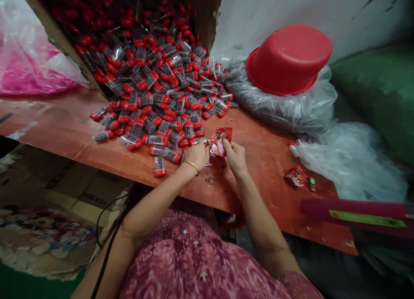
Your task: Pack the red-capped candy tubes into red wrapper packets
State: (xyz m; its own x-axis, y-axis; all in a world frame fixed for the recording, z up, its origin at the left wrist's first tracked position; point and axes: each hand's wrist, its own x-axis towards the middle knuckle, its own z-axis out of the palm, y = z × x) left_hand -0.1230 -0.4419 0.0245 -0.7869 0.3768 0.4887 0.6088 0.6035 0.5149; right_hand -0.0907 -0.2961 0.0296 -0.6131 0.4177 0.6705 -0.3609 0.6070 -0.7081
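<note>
Between my two hands is a small red printed packet [219,143], glossy, with a cartoon-like figure on it. My right hand [236,155] pinches its right side between thumb and fingers. My left hand [198,154], wearing a gold bangle, is closed at the packet's left edge; its fingertips are partly hidden, and what they grip is unclear. Right beside the left hand lies a heap of clear plastic capsules [158,139] with red caps and small dark pieces inside. One capsule [159,166] stands apart near the table's front edge.
A tipped cardboard box [215,20] spills the capsules onto the reddish table [64,122]. At the back right, a red tub [287,61] rests upside down on a filled plastic bag [278,111]. Crumpled clear plastic [352,161] and another red packet [296,177] lie to the right.
</note>
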